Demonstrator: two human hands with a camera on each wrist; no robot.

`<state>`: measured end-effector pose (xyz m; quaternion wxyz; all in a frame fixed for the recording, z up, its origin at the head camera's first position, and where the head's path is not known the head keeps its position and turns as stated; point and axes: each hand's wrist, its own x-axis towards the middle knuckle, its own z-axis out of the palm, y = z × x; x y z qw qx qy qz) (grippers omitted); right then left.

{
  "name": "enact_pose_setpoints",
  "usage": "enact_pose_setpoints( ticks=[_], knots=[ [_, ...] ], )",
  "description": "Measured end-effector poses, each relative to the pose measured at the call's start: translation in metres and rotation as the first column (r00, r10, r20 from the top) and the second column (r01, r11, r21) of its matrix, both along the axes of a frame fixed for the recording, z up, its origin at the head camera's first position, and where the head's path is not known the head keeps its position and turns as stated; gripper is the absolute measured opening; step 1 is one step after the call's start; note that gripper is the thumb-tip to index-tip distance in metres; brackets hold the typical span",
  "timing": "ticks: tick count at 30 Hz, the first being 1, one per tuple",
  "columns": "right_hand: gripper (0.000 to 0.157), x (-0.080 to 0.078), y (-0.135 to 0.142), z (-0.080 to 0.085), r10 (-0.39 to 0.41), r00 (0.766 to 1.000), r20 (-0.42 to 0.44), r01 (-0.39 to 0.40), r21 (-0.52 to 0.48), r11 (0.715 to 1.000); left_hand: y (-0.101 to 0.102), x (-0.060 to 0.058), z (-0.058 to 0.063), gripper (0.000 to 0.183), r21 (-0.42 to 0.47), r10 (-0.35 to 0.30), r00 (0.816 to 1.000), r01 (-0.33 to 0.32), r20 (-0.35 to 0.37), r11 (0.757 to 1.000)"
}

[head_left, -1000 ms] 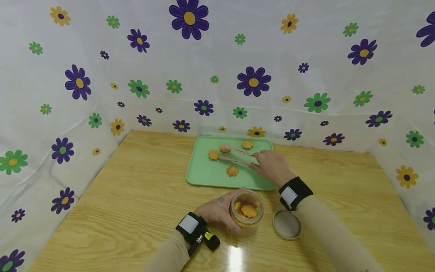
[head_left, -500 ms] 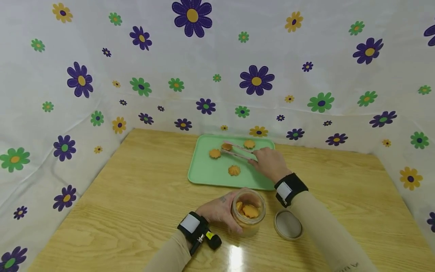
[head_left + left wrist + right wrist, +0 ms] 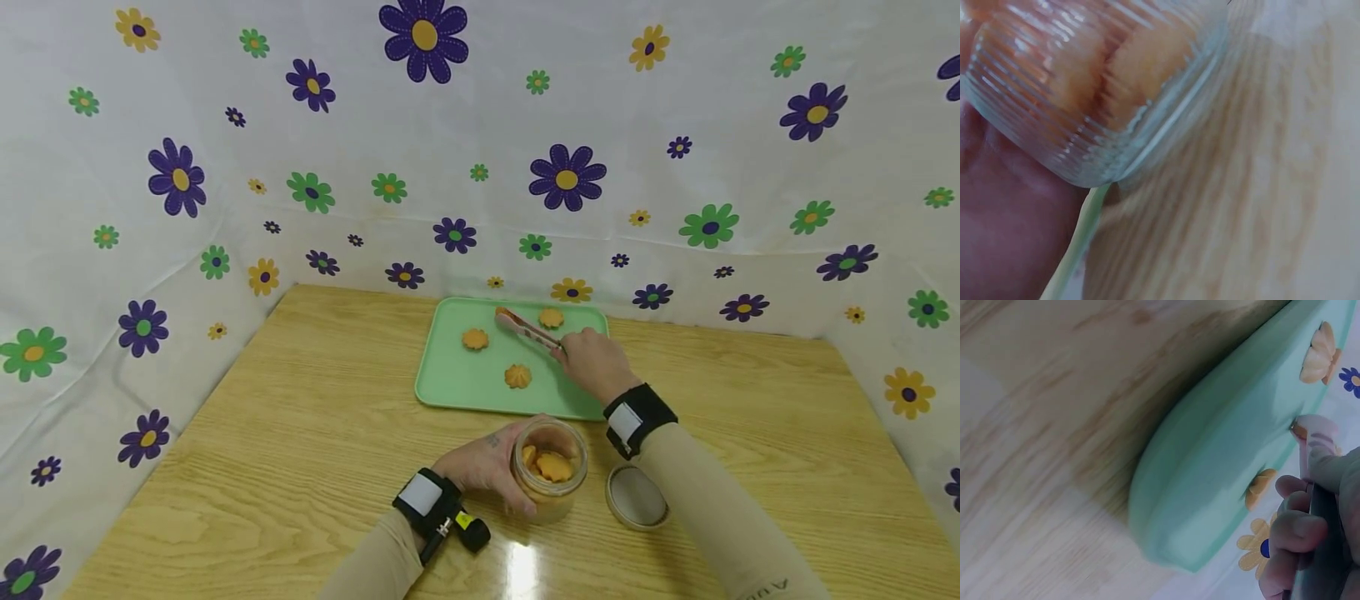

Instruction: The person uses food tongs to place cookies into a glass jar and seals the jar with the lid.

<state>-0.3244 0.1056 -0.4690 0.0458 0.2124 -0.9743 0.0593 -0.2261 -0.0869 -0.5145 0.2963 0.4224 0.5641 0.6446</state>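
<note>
My left hand grips the side of an uncapped glass jar with several orange-brown cookies inside. The left wrist view shows the ribbed glass close up against the palm. Over a pale green tray, my right hand holds a pair of tongs with pink tips. These tips are closed around a cookie, mostly hidden behind them. Three more scalloped cookies lie on the tray: one at the left, one near the front, one at the back right.
A round lid lies upside down on the wooden table, right of the jar and beside the right forearm. A white cloth with printed flowers stands behind the tray and along both sides.
The tongs were spread around the rear-left cookie and have now narrowed onto it. My right hand has squeezed them together. My left hand and the jar have kept their place.
</note>
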Motion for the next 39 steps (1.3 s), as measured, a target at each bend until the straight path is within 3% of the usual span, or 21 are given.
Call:
enact_pose_setpoints(
  ticks=[10,27,34,39],
  knots=[
    [0.035,0.003,0.006,0.001,0.005,1.0,-0.015,-0.006,-0.025,1.0,0.0,0.0,-0.003,0.096,-0.008,0.013,1.0,-0.013,0.007,1.0],
    [0.04,0.027,0.037,-0.006,0.005,0.997,0.079,0.009,-0.173,0.985,0.0,0.0,-0.002,0.091,0.02,0.005,1.0,-0.005,-0.001,1.0],
    [0.035,0.034,0.044,-0.008,0.002,0.994,0.106,0.021,-0.216,0.976,0.001,0.0,-0.002,0.092,-0.003,0.018,1.0,-0.018,-0.007,1.0],
    [0.037,0.038,0.05,-0.006,0.004,0.994,0.111,0.021,-0.224,0.974,0.001,0.002,0.004,0.091,-0.009,0.013,1.0,-0.013,-0.008,1.0]
  ],
)
